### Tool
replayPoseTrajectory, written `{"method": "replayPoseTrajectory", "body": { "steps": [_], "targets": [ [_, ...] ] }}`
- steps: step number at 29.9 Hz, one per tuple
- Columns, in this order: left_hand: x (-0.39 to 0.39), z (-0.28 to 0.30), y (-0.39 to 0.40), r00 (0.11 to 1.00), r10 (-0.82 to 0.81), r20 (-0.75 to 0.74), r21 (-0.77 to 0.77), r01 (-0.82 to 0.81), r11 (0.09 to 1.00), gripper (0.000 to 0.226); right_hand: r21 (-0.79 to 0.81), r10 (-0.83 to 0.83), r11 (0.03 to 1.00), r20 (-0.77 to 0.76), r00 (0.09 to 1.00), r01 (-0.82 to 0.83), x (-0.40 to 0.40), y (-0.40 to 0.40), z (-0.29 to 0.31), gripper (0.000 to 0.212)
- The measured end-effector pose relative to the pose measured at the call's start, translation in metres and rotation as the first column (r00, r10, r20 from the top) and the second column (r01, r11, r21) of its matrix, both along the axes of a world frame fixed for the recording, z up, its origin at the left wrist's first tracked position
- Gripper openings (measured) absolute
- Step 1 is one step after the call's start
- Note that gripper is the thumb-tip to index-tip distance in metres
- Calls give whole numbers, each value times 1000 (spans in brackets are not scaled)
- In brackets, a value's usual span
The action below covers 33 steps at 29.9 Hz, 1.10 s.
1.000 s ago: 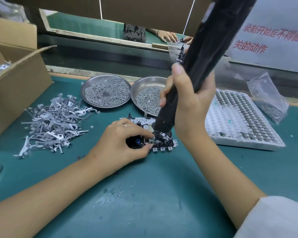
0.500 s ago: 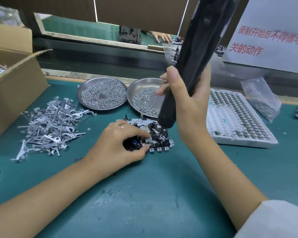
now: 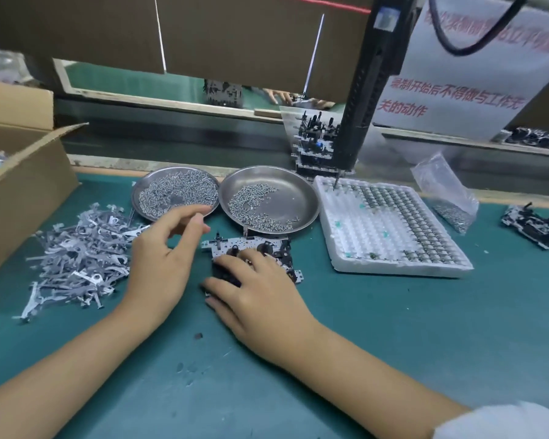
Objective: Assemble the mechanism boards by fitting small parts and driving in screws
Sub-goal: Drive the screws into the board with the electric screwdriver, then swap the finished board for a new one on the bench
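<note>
A: What do the hands hold?

B: The right hand (image 3: 260, 296) rests on the mechanism board (image 3: 251, 248) at the middle of the green table (image 3: 393, 343), fingers spread flat over its near half, pressing rather than curling round it. The left hand (image 3: 162, 258) hangs just left of the board, fingers loosely bent, holding nothing that I can see.

A: Count the rest.

B: Two round metal dishes of screws at the far edge: the left dish (image 3: 175, 191) nearly full, the right dish (image 3: 270, 198) with screws only on its near-left side. One white foam tray (image 3: 390, 229) of small parts to the right, about half filled. One heap of grey metal levers (image 3: 76, 258) to the left. One cardboard box (image 3: 19, 172) at the left edge. One plastic bag (image 3: 447, 191) and one more board (image 3: 530, 226) towards the right edge. One stack of finished boards (image 3: 314, 144) behind the tray.

A: And the driver?

B: The electric screwdriver (image 3: 368, 90) hangs free above the tray's far-left corner, no hand on it.

A: Open room?

B: The table's whole near edge and near-right corner are bare.
</note>
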State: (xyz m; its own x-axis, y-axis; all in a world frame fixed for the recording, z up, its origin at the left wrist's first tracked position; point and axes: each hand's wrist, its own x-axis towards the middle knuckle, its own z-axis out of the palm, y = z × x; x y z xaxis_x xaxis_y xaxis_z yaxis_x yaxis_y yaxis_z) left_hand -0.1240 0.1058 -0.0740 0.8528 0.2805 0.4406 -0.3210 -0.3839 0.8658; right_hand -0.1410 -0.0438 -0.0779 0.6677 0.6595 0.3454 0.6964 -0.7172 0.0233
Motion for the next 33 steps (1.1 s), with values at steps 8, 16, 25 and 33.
{"method": "replayPoseTrajectory", "body": {
  "steps": [8, 16, 25, 33],
  "targets": [
    [-2, -1, -2, 1000, -22, 11, 28, 21, 999, 22, 0, 24, 1000, 52, 998, -24, -53, -54, 2, 26],
    [-7, -1, -5, 999, -25, 48, 99, 20, 995, 27, 81, -353, 936, 195, 915, 344, -78, -188, -3, 39],
    [-9, -2, -12, 996, -38, 81, 172, 24, 985, 26, 216, -421, 894, 106, 901, 392, -41, -191, 5, 44],
    [13, 24, -24, 990, -103, 99, 413, 53, 909, 17, 336, 83, 931, 181, 980, -141, 23, -78, 4, 31]
  ]
}}
